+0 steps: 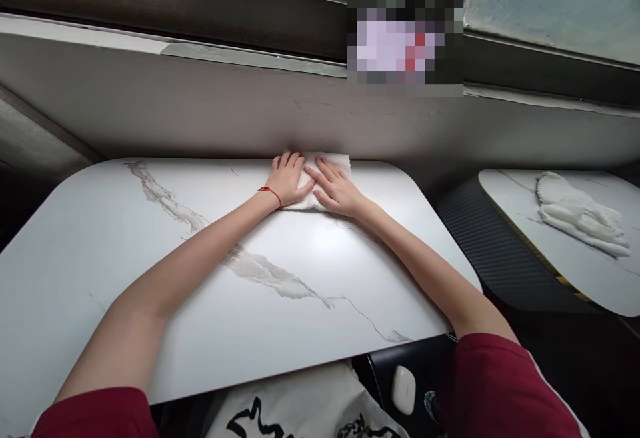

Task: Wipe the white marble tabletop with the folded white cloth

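A white cloth [311,202] lies at the far edge of a white marble-patterned table [320,318], close to the wall. My left hand [287,180] rests flat on the cloth's left part, fingers stretched toward the wall, with a thin red cord on the wrist. Flat on its right part is my right hand [336,188], fingers spread and pointing to the upper left. The two hands nearly touch at the left thumb. Much of the cloth is hidden beneath them.
To the right stands a second white table [515,205] bearing a crumpled white cloth [583,215]. A wall [210,105] with windows above borders the far edge. Below the near edge are a small white case [403,390] on a dark surface and white fabric with black drawings [300,405].
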Tool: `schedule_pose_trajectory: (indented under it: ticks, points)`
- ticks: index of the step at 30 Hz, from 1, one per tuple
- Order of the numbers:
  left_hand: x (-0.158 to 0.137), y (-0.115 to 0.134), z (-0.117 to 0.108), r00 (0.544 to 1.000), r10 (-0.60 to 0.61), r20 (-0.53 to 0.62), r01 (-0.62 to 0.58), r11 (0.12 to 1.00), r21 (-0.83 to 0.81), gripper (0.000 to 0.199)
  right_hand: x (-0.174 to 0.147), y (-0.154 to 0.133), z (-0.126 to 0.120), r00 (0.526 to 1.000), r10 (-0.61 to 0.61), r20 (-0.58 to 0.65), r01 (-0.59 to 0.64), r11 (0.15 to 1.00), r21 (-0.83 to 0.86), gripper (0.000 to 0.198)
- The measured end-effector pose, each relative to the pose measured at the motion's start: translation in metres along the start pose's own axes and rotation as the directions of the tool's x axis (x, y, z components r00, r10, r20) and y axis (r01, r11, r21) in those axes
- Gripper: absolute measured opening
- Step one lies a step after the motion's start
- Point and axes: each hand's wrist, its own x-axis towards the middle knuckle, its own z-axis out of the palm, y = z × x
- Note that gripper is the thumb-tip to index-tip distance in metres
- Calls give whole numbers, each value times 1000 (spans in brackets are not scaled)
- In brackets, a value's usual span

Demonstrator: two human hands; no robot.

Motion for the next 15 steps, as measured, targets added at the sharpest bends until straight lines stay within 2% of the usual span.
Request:
schedule_pose_trajectory:
  ticks: [9, 15]
  points:
    - [-4, 4, -5, 998, -52, 47, 50, 998, 37, 64, 0, -3, 2, 999, 38, -39, -36, 998, 55, 64]
    - [-9, 6, -11, 997, -69, 23, 67, 995, 70, 69, -6, -15, -1, 997, 68, -20, -68, 997, 31, 63]
